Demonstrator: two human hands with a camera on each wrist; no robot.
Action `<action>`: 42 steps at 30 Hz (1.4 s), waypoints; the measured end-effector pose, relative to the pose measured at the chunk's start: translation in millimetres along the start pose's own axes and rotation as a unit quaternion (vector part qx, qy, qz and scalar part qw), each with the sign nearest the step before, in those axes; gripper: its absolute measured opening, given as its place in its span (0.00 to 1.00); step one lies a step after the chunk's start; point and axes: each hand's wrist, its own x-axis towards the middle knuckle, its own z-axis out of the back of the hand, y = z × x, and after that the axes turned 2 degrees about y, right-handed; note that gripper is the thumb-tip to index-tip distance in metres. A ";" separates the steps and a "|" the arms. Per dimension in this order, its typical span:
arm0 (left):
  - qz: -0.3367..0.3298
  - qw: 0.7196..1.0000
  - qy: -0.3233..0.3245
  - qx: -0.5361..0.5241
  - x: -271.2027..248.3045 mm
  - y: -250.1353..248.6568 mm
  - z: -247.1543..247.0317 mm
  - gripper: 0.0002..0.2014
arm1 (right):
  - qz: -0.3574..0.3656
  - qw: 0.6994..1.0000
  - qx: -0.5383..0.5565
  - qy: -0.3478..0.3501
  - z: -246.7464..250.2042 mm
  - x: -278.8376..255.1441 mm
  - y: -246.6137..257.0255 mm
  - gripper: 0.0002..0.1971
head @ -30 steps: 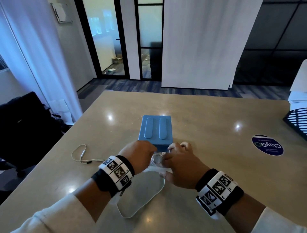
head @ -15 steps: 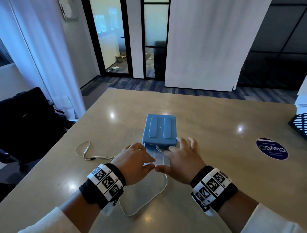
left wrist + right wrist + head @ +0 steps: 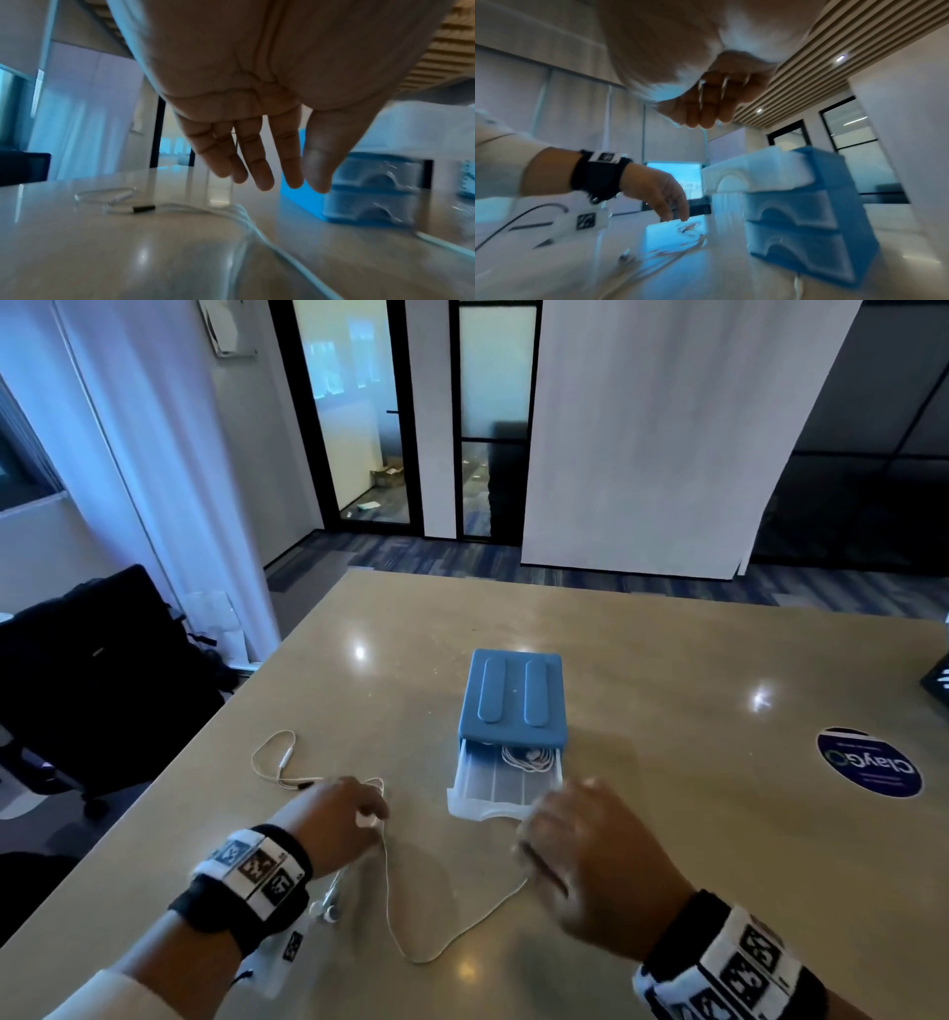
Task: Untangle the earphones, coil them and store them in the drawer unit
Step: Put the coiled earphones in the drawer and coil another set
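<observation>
The blue drawer unit stands mid-table with its clear top drawer pulled out. A coiled white earphone set lies at the back of that drawer. A second earphone cable sags in a loop on the table between my hands, its earbuds by my left wrist. My left hand hovers over the cable with straight fingers, holding nothing. My right hand, blurred, has curled fingers and the cable's right end runs up into it.
More cable with an inline remote and a black plug lies left of my left hand. A round dark sticker sits at the right of the table. A black chair stands off the table's left edge.
Both hands have drawn back from the drawer and apart, leaving the coiled earphones inside it. The left hand moved left over the loose cable; the right moved right and towards me.
</observation>
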 end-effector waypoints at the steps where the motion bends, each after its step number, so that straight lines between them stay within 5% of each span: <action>1: -0.022 0.999 0.025 0.004 -5.6 -4.0 -7.4 0.11 | 0.033 0.997 0.016 0.062 -6.5 -4.0 5.5 0.07; 3: -0.072 0.995 0.062 0.014 -16.0 -16.4 -23.5 0.15 | 0.036 0.977 0.022 0.207 -26.7 -13.3 9.9 0.07; 5: -0.120 0.988 0.095 0.017 -25.5 -35.7 -38.0 0.24 | -0.038 0.953 0.020 0.301 -50.3 -21.6 4.2 0.17; 8: -0.147 0.982 0.111 0.042 -33.3 -58.7 -60.3 0.34 | -0.115 0.939 0.003 0.325 -71.4 -24.0 -6.5 0.24; 14: -0.121 0.984 0.120 0.050 -42.0 -56.1 -65.9 0.10 | -0.102 0.946 -0.050 0.304 -74.3 -38.9 -10.3 0.12; 19: -0.172 0.978 0.085 -0.080 -53.3 -89.7 -40.9 0.30 | -0.125 0.964 0.139 0.189 -20.7 -31.9 11.9 0.06; 22: -0.221 0.964 0.052 -0.141 -56.7 -120.6 -23.4 0.15 | -0.182 0.945 0.237 0.134 14.4 -25.2 18.4 0.09; 26: -0.170 0.967 -0.028 -0.189 -55.4 -126.7 9.2 0.12 | -0.299 0.895 0.329 0.039 41.8 -35.1 -2.3 0.06; 28: -0.185 0.962 -0.021 -0.202 -59.7 -127.6 22.9 0.16 | -0.323 0.883 0.341 -0.012 54.7 -40.3 -9.1 0.11; 31: -0.230 0.944 -0.008 -0.234 -68.3 -144.1 32.0 0.30 | -0.276 0.912 0.305 -0.004 71.0 -35.7 -4.6 0.11; 34: -0.239 0.923 0.058 -0.296 -73.5 -171.2 32.3 0.24 | -0.230 0.928 0.293 0.014 81.5 -22.9 10.0 0.09; 36: -0.210 0.924 0.081 -0.310 -70.3 -181.2 32.8 0.18 | -0.243 0.933 0.257 -0.067 78.1 -17.7 13.2 0.14; 38: -0.187 0.911 0.064 -0.361 -66.7 -184.2 38.9 0.13 | -0.300 0.883 0.331 -0.140 68.2 -14.6 12.0 0.23; 40: -0.179 0.872 0.044 -0.454 -66.1 -185.9 51.3 0.12 | -0.318 0.768 0.544 -0.115 57.2 -10.5 12.4 0.31; 42: -0.157 0.797 0.046 -0.581 -67.6 -189.5 66.5 0.11 | -0.254 0.645 0.721 -0.017 48.0 -5.1 20.9 0.35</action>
